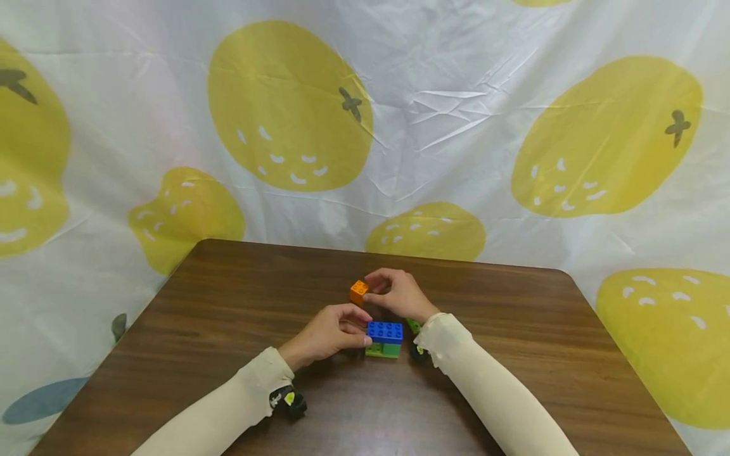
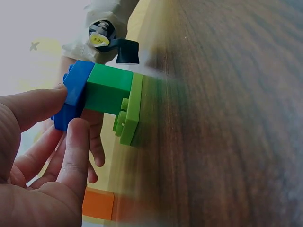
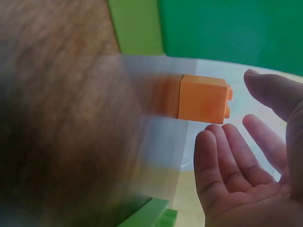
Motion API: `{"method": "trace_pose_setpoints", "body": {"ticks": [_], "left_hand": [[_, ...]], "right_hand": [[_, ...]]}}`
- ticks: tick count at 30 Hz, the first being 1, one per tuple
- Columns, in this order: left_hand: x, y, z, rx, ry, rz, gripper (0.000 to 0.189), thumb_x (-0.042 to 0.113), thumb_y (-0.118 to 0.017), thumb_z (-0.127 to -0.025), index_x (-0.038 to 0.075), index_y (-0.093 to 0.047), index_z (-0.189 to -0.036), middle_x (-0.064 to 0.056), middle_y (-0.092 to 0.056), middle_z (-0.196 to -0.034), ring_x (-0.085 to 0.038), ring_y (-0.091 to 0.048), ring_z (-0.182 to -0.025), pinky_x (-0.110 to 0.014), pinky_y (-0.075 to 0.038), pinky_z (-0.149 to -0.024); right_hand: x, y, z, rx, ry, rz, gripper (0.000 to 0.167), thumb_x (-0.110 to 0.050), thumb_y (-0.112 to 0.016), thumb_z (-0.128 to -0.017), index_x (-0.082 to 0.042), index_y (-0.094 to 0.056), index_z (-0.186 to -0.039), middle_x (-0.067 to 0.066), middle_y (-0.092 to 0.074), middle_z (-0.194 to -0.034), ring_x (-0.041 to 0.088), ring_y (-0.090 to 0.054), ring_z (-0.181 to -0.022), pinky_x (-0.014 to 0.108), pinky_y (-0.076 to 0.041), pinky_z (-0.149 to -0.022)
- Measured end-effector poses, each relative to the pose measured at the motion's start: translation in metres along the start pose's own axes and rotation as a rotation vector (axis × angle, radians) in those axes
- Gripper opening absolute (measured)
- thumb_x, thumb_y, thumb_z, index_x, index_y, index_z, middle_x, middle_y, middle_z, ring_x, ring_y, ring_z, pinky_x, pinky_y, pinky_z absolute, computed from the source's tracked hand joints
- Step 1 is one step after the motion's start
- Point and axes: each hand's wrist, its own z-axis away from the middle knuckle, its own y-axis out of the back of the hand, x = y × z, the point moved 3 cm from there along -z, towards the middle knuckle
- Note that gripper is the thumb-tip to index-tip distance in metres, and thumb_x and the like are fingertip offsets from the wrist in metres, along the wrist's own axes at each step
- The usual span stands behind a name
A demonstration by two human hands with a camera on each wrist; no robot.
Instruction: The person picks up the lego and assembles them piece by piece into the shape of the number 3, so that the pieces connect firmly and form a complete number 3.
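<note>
I see a blue brick (image 1: 384, 330), a green brick (image 2: 109, 87), a lime plate (image 2: 135, 105) and an orange brick (image 3: 202, 100). My sleeves (image 1: 507, 392) are cream, the bench (image 1: 365, 405) brown wood-grain, the curtain (image 1: 439, 145) white with yellow fruit (image 1: 285, 107).

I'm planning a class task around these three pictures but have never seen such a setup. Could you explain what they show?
There is no machine here, just a person's two bare hands above a brown table. The wide picture comes from a camera on the head, looking forward and down. The other two come from cameras on the wrists, each watching its own hand.

The left hand pinches a blue brick, which sits on a green brick, itself on a lime base piece. The right hand is beside an orange block, fingers open, not gripping it. Another green piece lies near the right wrist, partly hidden, so its full shape cannot be told.
</note>
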Motion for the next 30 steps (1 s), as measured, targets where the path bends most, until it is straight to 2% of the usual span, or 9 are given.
{"method": "trace_pose_setpoints", "body": {"ticks": [11,22,30], "left_hand": [[-0.005,-0.001,-0.002,0.001,0.006,0.006,0.039,0.015,-0.084,-0.091,0.002,-0.069,-0.124,-0.014,-0.075,-0.12,-0.021,-0.076,-0.101,-0.032,-0.063,-0.088],[-0.005,0.0,-0.003,-0.005,0.009,0.028,0.039,0.014,-0.084,-0.092,0.0,-0.068,-0.124,-0.014,-0.074,-0.12,-0.019,-0.075,-0.099,-0.03,-0.063,-0.086],[-0.005,-0.001,-0.003,-0.01,0.008,0.035,0.039,0.013,-0.084,-0.092,0.0,-0.068,-0.125,-0.013,-0.074,-0.119,-0.018,-0.075,-0.099,-0.031,-0.063,-0.088]], "right_hand": [[0.011,-0.007,-0.006,-0.032,-0.056,0.04,0.041,-0.031,-0.086,-0.09,-0.013,-0.075,-0.125,0.001,-0.08,-0.105,0.012,-0.074,-0.091,0.036,-0.062,-0.087],[0.011,-0.012,-0.014,-0.062,-0.06,0.1,0.044,-0.035,-0.086,-0.09,-0.01,-0.076,-0.124,0.002,-0.081,-0.106,0.011,-0.075,-0.092,0.037,-0.063,-0.088],[0.01,-0.01,-0.016,-0.076,-0.059,0.095,0.041,-0.033,-0.085,-0.09,-0.009,-0.077,-0.122,0.004,-0.081,-0.105,0.013,-0.075,-0.092,0.038,-0.063,-0.089]]}}
